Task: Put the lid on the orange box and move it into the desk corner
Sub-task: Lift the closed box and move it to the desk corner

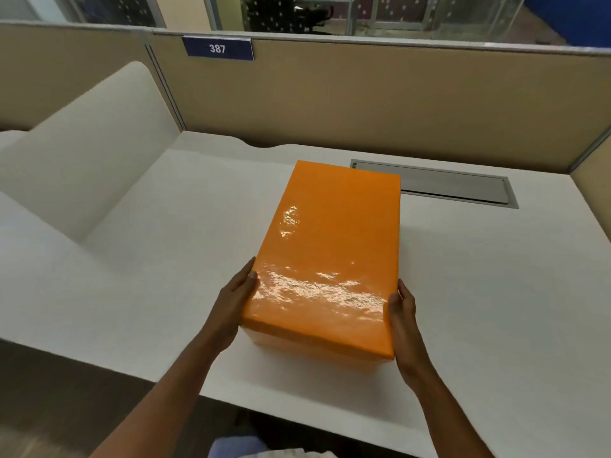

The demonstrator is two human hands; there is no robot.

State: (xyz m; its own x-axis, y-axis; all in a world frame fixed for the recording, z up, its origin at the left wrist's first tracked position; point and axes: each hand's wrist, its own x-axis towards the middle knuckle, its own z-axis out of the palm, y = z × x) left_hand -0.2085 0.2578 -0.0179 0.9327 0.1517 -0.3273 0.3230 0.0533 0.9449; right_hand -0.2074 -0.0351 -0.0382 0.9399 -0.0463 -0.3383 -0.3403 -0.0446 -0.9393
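While the lid [325,256] already sits on the orange box [317,350], covers it fully and leaves only a strip of the base showing at the near end. Rests on the white desk [165,259], roughly mid-surface, near end close to the front edge, far right corner just beside the grey cable tray [439,186], angled slightly against the desk lines.

Left hand [236,300] pressed flat on the lid's left side near the front corner, thumb tip at the top edge; right hand [403,312] flat on the right side the same way. 2 hands apart, clamping the box between them through the lid. Impossible to tell whether the fingers reach down to the base or grip the lid only.

Probably at the hand-over from closing to moving, with the corner trip not yet done.

Risks from here:
- If lifted by the lid alone, may come away and leave the base behind, or drop it partway.
- Glossy wrapping, strong glare on top: likely slippery under flat palms, so a squeeze-only hold could slide.
- If pushed instead, could snag a bottom edge on the cable tray recess, or swing and knock the beige partition [363,104].
- Which corner is meant is unclear: left rear by the white side divider [99,140], or right rear.
- Uneven pressure may skew the lid.
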